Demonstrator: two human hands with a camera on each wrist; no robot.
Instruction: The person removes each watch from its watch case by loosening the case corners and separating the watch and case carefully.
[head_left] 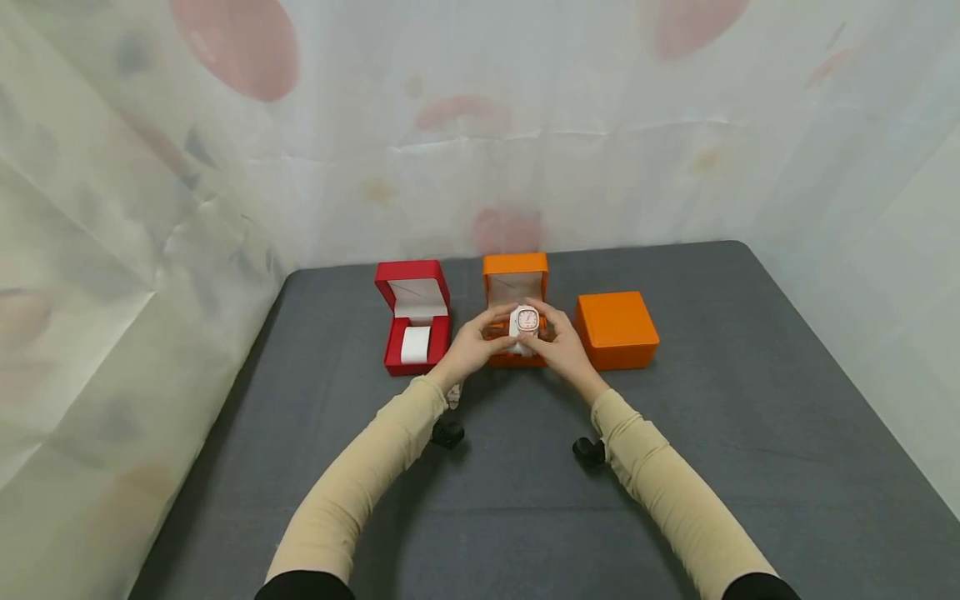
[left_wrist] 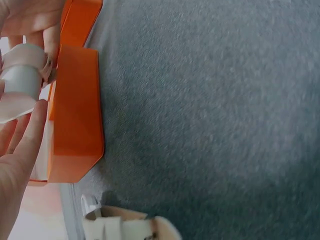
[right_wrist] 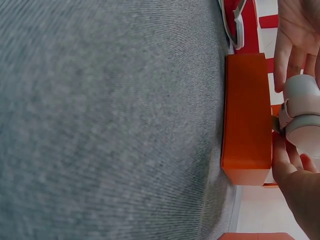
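Centrally, both the left hand (head_left: 471, 348) and right hand (head_left: 561, 346) pinch a white watch (head_left: 525, 322) over the open orange box (head_left: 514, 283). Grey cloth (head_left: 750, 433) covers the table; pale spotted sheeting (head_left: 135, 208) walls the frame's top and left.

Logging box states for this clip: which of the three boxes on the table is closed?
The orange box on the right, lid down. The red box and the middle orange box, behind the hands holding the white watch, stand open.

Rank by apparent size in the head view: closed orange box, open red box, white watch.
1. Open red box and closed orange box: too alike to rank.
2. White watch, pinched by left hand and right hand: smallest.
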